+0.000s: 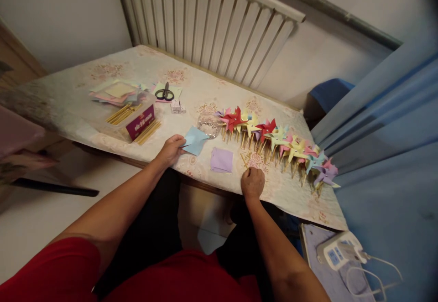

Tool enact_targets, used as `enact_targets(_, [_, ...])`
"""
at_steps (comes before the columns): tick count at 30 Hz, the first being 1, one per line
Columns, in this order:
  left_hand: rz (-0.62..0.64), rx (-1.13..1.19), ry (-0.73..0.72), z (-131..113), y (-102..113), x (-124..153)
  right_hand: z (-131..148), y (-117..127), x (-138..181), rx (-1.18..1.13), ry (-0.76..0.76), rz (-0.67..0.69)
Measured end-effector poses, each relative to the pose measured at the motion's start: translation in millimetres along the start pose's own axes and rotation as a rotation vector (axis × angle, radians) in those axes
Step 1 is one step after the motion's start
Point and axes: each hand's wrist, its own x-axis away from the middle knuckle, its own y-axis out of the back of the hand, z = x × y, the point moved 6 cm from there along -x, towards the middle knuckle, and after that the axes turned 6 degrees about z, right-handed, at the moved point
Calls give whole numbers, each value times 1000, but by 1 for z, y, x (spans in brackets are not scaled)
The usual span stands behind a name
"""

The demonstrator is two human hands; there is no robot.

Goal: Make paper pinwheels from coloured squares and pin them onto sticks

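My left hand (172, 150) pinches the left edge of a light blue paper square (195, 141), with cuts showing in it. A short stack of purple paper squares (221, 160) lies on the table between my hands. My right hand (253, 182) rests near the front edge, closed round a thin wooden stick (244, 160) whose tip points up and left. Just beyond the blue paper is a clear round dish (209, 126) with small shiny pieces. Past my right hand, several finished paper pinwheels (278, 138) on sticks lie in a long row.
A clear box with a purple label (141, 122) holds wooden sticks at the left, with more sticks (148, 132) beside it. Behind are coloured paper sheets (116, 91), black scissors (164, 93) and small boxes (178, 106). A white power strip (340, 249) sits lower right.
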Motion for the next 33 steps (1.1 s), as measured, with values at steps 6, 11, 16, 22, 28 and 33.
enact_targets(6, [187, 210, 53, 1, -58, 3, 1, -1, -1, 13, -14, 41])
enact_targets(11, [369, 361, 108, 14, -112, -6, 1, -1, -1, -5, -31, 53])
enact_targets(16, [409, 414, 192, 32, -144, -20, 0, -3, -1, -29, -39, 74])
enact_targets(22, [431, 432, 253, 51, -153, -31, -3, -4, 1, -51, -34, 75])
enact_targets(28, [426, 411, 222, 44, -142, -48, -6, -6, 2, -81, -19, 83])
enact_targets(33, [379, 363, 132, 28, -129, -61, -8, -7, 2, -95, -24, 84])
